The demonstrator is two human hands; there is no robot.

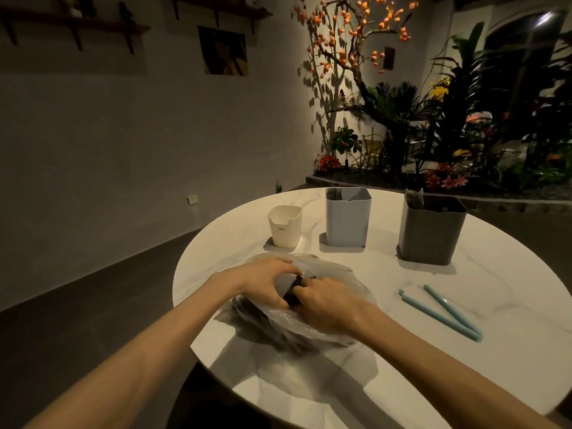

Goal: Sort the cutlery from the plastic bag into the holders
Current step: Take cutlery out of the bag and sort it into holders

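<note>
Two bare hands meet on a clear plastic bag (337, 284) of dark cutlery on a round marble table (464, 351). The left hand (267, 284) and right hand (325, 300) both grip its bunched opening. Three holders stand behind: white (284, 226), pale blue (347, 216), dark grey (430, 232).

Table (510, 351): round, white marble-look top; 2 pale blue sticks (445, 314) lie on its right side, meeting at their near ends
Wall: a poster (223, 51); dark shelves (74, 24) above
Corner: a tree with orange fruit (349, 41); green plants (464, 119); red flowers (445, 180)
</note>
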